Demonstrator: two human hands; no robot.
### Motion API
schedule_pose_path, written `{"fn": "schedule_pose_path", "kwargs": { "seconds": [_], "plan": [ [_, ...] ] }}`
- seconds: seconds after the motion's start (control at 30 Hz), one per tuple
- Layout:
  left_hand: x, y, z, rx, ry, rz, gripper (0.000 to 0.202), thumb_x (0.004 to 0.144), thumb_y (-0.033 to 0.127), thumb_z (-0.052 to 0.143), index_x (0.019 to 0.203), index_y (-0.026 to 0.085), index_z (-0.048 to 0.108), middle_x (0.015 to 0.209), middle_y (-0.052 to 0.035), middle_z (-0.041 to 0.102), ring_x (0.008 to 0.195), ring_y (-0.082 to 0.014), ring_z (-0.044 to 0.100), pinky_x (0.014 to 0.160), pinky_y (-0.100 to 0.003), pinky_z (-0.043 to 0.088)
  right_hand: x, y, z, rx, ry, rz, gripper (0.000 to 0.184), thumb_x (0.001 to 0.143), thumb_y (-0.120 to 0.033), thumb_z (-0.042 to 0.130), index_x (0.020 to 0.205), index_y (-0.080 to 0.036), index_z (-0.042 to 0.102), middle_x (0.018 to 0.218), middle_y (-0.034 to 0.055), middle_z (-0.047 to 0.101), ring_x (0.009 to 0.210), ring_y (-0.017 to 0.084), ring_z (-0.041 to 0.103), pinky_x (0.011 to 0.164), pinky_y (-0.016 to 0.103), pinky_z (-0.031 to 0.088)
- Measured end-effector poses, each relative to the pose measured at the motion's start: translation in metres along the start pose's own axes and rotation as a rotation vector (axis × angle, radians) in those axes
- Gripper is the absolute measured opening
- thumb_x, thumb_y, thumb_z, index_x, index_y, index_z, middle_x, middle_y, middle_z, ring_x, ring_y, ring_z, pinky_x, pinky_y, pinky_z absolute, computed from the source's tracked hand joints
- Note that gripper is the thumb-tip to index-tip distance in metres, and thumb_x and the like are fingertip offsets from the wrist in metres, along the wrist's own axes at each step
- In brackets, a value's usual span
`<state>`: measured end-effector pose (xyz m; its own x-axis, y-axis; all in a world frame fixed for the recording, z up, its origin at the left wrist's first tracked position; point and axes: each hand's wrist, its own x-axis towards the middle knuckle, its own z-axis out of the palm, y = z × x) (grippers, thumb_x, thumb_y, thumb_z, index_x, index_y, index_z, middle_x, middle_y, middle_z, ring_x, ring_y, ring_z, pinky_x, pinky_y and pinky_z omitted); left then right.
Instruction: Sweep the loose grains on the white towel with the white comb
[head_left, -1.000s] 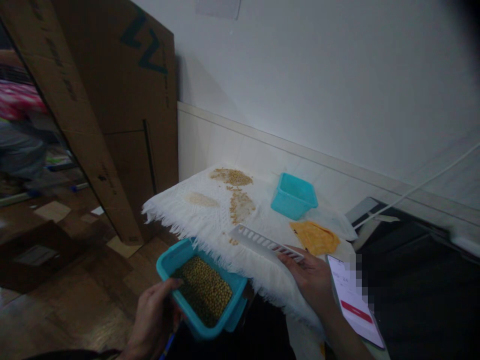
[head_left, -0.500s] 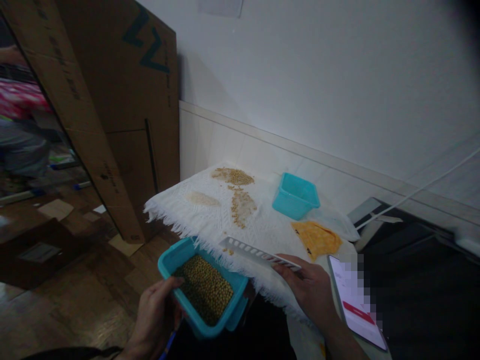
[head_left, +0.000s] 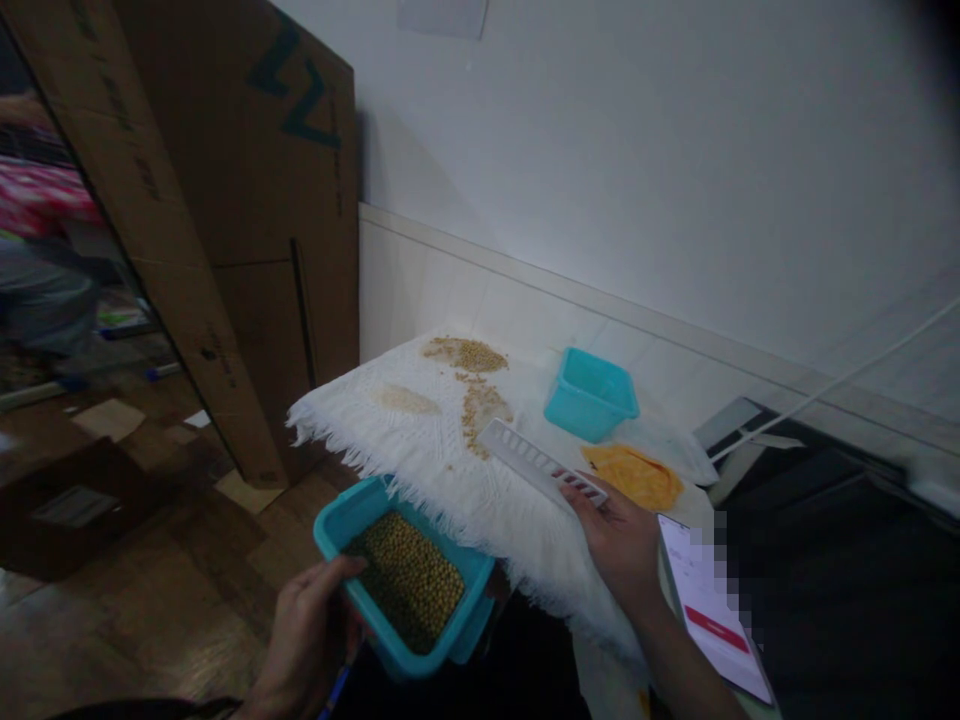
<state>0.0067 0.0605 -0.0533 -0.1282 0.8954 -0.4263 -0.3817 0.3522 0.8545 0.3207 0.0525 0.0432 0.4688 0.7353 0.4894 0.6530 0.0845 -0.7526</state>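
Observation:
My left hand grips the near rim of a teal plastic tub full of yellowish beans, held just below the fringed edge of a white cloth. My right hand holds a white slotted strip by its near end. The strip lies low over the cloth, its far end beside a patch of loose beans. A second bean patch and a pale grain patch lie farther back on the cloth.
An empty teal tub stands at the back of the cloth, a yellow cloth beside it. A phone with a lit screen lies at my right wrist. Large cardboard boxes lean on the left. A white cable runs right.
My right hand has carried the slotted strip from the cloth's near edge by the tub back toward the middle bean patch. The left hand and tub have stayed put.

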Motion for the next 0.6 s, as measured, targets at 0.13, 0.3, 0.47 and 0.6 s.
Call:
{"fn": "schedule_pose_path", "kwargs": {
  "seconds": [0.13,0.3,0.47,0.6],
  "plan": [
    [0.0008,0.0004,0.0006,0.012,0.005,-0.005,0.048,0.065,0.055,0.086,0.036,0.026,0.060,0.032,-0.0009,0.049,0.027,-0.0140,0.041,0.034,-0.029,0.031,-0.0036,0.0038,0.0045,0.025,-0.004,-0.001,0.039,0.086,-0.064,0.081,0.087,-0.027,0.095,0.079,0.0061,0.089,0.061,0.028,0.083,0.056,0.033,0.065],
    [-0.0002,0.0022,0.0030,0.020,0.026,-0.002,0.047,0.063,0.054,0.085,0.036,0.027,0.058,0.032,-0.0005,0.049,0.027,-0.0141,0.040,0.033,-0.030,0.029,-0.0059,0.0050,0.0030,0.015,-0.019,-0.002,0.039,0.088,-0.062,0.081,0.093,-0.026,0.096,0.080,0.0064,0.090,0.058,0.026,0.081,0.055,0.033,0.064],
    [-0.0012,0.0039,0.0035,0.011,0.028,-0.021,0.047,0.063,0.055,0.085,0.036,0.026,0.059,0.032,-0.0005,0.049,0.027,-0.0137,0.039,0.033,-0.029,0.027,-0.0066,0.0060,0.0027,0.019,-0.036,-0.001,0.037,0.088,-0.059,0.082,0.092,-0.025,0.096,0.082,0.0069,0.090,0.058,0.026,0.082,0.054,0.032,0.064],
    [-0.0013,0.0038,0.0026,0.008,0.014,-0.019,0.047,0.063,0.054,0.085,0.035,0.026,0.060,0.031,-0.0016,0.050,0.027,-0.0138,0.040,0.033,-0.028,0.028,-0.0094,0.0047,0.0027,0.052,-0.032,-0.009,0.032,0.087,-0.056,0.083,0.092,-0.027,0.096,0.085,0.0067,0.091,0.067,0.028,0.086,0.061,0.033,0.068]
  ]
}}
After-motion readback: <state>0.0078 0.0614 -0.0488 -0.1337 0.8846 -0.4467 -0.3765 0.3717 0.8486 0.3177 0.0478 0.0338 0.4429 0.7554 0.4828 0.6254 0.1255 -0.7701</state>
